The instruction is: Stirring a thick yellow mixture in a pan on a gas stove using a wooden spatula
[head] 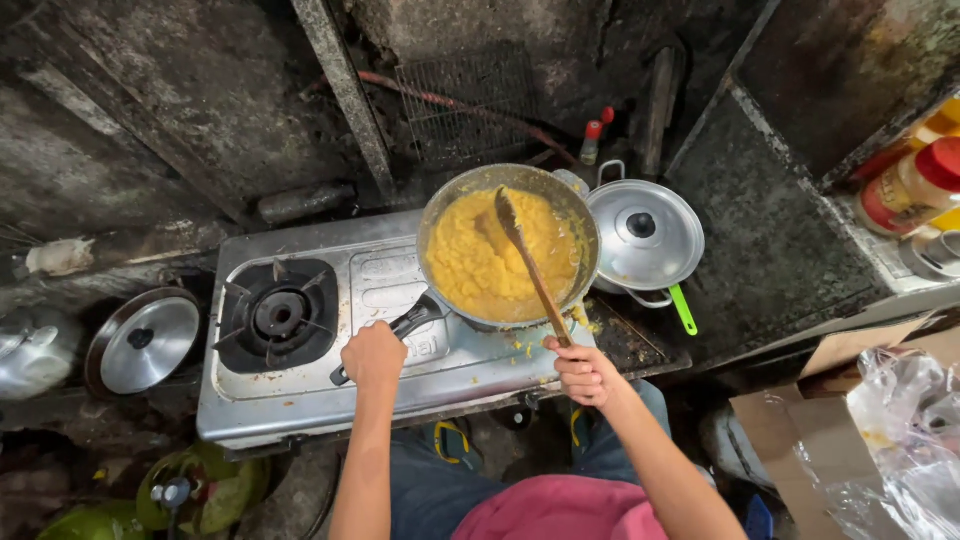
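right hand [585, 372] gripping spoon [530, 262] | left hand [374, 354] closed on pan [508, 245] handle | risk: pan overhangs stove [330, 330] edge, hard stirring could tip it

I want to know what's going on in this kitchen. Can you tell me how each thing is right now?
Left hand: gripping the pan handle.
Right hand: holding the wooden spoon.
Pan: on the right burner, full of yellow mash.
Wooden spoon: tip resting in the mash.
Left burner: bare, no flame visible.
Covered pot: lid on.
Loose lid: lying left of the stove.
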